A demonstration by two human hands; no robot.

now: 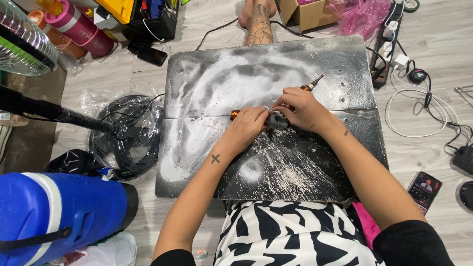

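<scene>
Item: small grey block-shaped workpiece [277, 120], mid-tabletop on the dusty black board [295, 167]. Left hand [246, 127] fingers pinch it beside a copper-coloured cylinder [235, 114]. Right hand [300, 108] fingers grip a slim pen-like rotary tool [312, 84]. Step judged: carving or grinding; continuing calls for steady pressure. Surface powder-flecked.

Lit phone screen [424, 188] — cardboard box [306, 15]

White dust [207, 93] coats the black board [345, 64].
</scene>
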